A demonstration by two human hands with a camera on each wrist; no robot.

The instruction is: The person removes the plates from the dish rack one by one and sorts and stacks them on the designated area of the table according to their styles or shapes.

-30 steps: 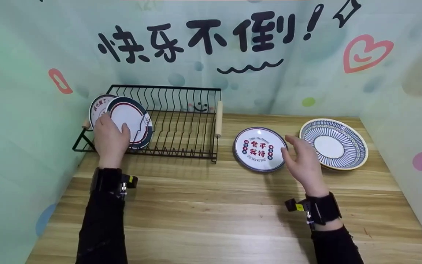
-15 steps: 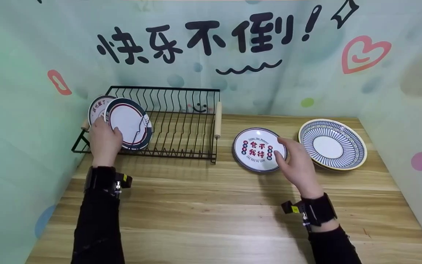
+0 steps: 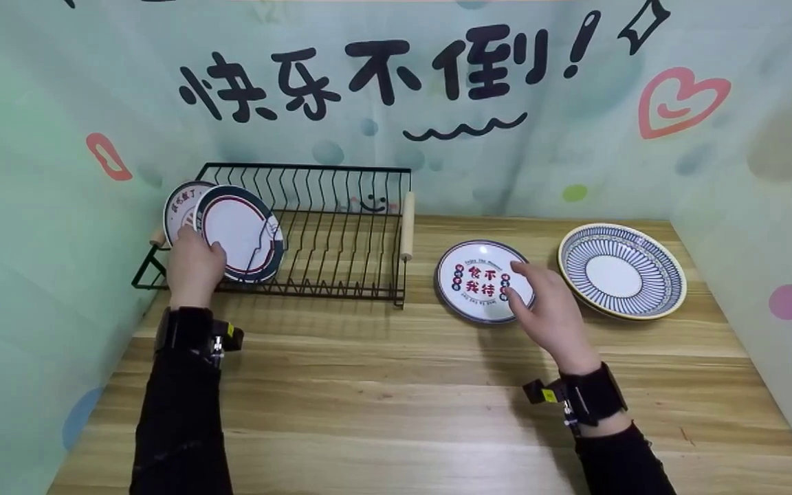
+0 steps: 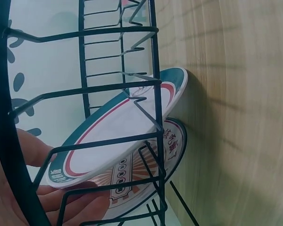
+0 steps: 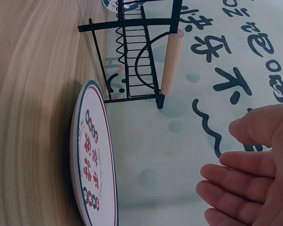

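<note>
In the head view, a white plate with a dark green rim and red ring (image 3: 234, 230) stands tilted in the left part of the black wire dish rack (image 3: 341, 295). My left hand (image 3: 193, 268) holds this plate at its left rim, thumb (image 4: 33, 148) in front and fingers (image 4: 85, 205) behind it. Behind it leans a smaller patterned plate (image 3: 179, 206). My right hand (image 3: 551, 313) hovers with parted fingers over the right edge of a flat white plate with red characters (image 3: 475, 271). The right wrist view shows nothing between that hand's thumb and fingers.
A blue-and-white striped bowl-like dish (image 3: 667, 292) sits on the wooden table (image 3: 382, 399) at the right. The rack has a light wooden handle (image 3: 408, 227) at its right end. A printed cloth backdrop (image 3: 361, 137) closes off the back and sides.
My left hand has slid slightly left along the rim while the green-rimmed plate stays in the rack. My right hand has shifted left, further over the flat plate.
</note>
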